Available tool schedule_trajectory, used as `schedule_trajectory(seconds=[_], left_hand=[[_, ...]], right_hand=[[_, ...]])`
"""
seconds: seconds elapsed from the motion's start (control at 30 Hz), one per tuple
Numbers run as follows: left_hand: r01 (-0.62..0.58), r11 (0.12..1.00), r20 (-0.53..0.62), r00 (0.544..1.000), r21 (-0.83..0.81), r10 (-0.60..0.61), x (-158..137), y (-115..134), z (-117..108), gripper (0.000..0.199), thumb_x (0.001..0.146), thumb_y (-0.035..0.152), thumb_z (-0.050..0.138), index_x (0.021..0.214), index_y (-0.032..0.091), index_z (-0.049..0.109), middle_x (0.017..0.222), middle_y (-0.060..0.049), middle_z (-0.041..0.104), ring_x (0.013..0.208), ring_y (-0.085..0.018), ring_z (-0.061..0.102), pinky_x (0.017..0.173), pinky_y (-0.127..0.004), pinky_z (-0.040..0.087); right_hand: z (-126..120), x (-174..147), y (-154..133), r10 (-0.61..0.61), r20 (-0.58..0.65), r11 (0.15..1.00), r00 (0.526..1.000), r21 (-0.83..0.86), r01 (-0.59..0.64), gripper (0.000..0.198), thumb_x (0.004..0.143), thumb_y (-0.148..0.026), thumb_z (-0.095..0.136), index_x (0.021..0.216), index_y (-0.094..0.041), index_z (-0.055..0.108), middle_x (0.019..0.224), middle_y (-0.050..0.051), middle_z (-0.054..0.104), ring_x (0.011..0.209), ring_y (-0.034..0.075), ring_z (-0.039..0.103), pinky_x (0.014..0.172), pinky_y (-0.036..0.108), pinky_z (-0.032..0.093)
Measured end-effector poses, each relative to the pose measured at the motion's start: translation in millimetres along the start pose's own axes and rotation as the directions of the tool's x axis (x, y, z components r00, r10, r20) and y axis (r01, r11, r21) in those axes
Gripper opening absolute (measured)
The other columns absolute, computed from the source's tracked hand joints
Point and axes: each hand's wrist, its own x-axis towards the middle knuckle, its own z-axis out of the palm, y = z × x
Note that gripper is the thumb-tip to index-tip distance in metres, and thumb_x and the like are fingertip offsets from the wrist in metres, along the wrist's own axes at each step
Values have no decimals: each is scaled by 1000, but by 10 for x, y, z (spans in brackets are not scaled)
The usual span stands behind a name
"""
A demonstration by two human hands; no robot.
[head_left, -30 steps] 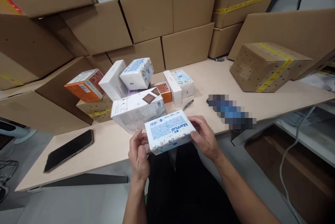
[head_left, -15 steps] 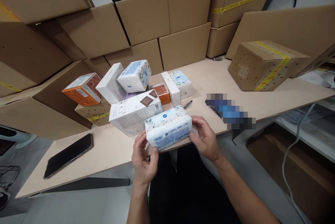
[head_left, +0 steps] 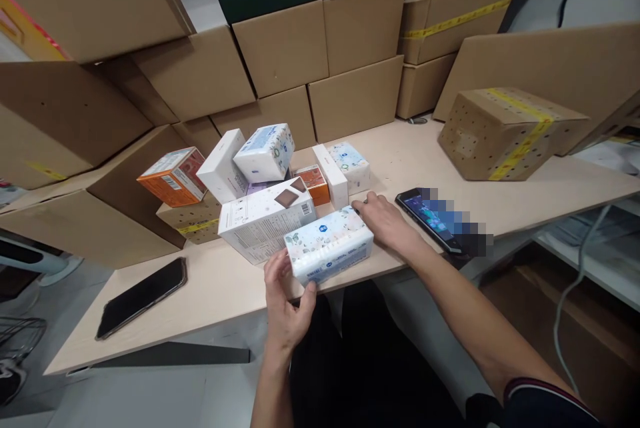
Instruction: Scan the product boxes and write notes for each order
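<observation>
A soft tissue pack (head_left: 327, 241) with a blue-and-white floral print rests at the table's front edge, its top tilted toward me. My left hand (head_left: 289, 301) grips its left end, thumb at the lower front and fingers around the side. Just beyond the pack's right end, my right hand (head_left: 383, 220) reaches down to the tabletop. Its fingers are curled together over a dark pen (head_left: 366, 201), of which only a small bit shows. A large white printed box (head_left: 267, 218) stands right behind the tissue pack.
Behind are a white box (head_left: 223, 165), more tissue packs (head_left: 265, 151) and orange boxes (head_left: 173, 175). One black phone (head_left: 143, 298) lies left; another phone (head_left: 430, 218), partly blurred out, lies right. Stacked cartons (head_left: 280, 48) line the back, and a taped carton (head_left: 505, 135) sits right.
My right hand has let go of the tissue pack's right end and moved forward to the pen. The pack has tipped so more of its top shows. My left hand keeps its hold.
</observation>
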Motion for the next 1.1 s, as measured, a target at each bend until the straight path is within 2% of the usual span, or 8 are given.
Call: schedule_trajectory(seconds=[0.17, 0.37, 0.47, 0.53, 0.6, 0.67, 0.8, 1.1], left_hand=[[-30, 998, 23, 999, 55, 29, 18, 23, -19, 61, 88, 26, 66, 142, 31, 39, 144, -12, 42, 137, -29, 43, 107, -47, 45], [-79, 982, -42, 995, 174, 87, 40, 126, -44, 58, 86, 27, 65, 140, 29, 43, 142, -14, 42, 137, -32, 42, 107, -52, 44], [-241, 905, -90, 953, 350, 288, 73, 276, 17, 56, 82, 22, 67, 135, 26, 50, 134, -14, 48, 129, -34, 47, 105, -56, 44], [-324, 841, -61, 920, 434, 386, 106, 388, 102, 56, 79, 18, 69, 132, 27, 54, 130, -13, 53, 123, -34, 50, 102, -55, 45], [-343, 797, -9, 917, 498, 400, 139, 475, 205, 56, 78, 16, 70, 132, 28, 57, 125, -12, 59, 121, -36, 50, 101, -54, 43], [-322, 767, 37, 931, 555, 364, 161, 515, 299, 57, 80, 18, 70, 135, 26, 56, 126, -12, 63, 123, -38, 48, 102, -56, 39], [-278, 742, 74, 952, 610, 296, 162, 480, 389, 59, 84, 22, 69, 141, 24, 52, 130, -11, 65, 124, -40, 46, 102, -57, 35], [-294, 757, 73, 947, 583, 312, 152, 410, 397, 55, 84, 21, 70, 137, 22, 55, 131, -11, 65, 126, -37, 48, 106, -55, 38]], right_hand=[[35, -33, -83, 26, 5, 996, 1000, -88, -26, 22, 87, -4, 49, 95, -16, 66, 106, 19, 64, 99, 28, 62, 78, 34, 46], [-178, -203, 155, 169, -153, 977, 974, -105, -186, 14, 91, -15, 47, 100, -14, 57, 85, 16, 67, 75, 27, 66, 66, 35, 45], [-326, -299, 176, 290, -391, 948, 874, 246, -204, 13, 92, -31, 50, 96, -19, 53, 71, 6, 64, 65, 22, 63, 62, 33, 46], [-402, -366, 48, 353, -445, 771, 823, 637, 14, 15, 91, -37, 53, 94, -22, 52, 67, 0, 61, 58, 18, 60, 58, 30, 48], [-445, -417, -171, 282, -386, 501, 878, 840, 208, 15, 91, -38, 52, 95, -23, 54, 68, -2, 62, 56, 15, 58, 54, 28, 48], [-451, -431, -407, 148, -326, 409, 934, 880, 242, 16, 92, -36, 53, 97, -22, 59, 72, -1, 65, 60, 14, 60, 58, 27, 50], [-380, -359, -686, -38, -290, 542, 956, 798, 264, 17, 92, -36, 52, 89, -21, 61, 70, -2, 63, 60, 12, 58, 58, 24, 47], [-356, -287, -721, -117, -312, 733, 943, 613, 293, 16, 91, -28, 50, 79, -22, 59, 69, -3, 65, 64, 13, 60, 65, 24, 44]])
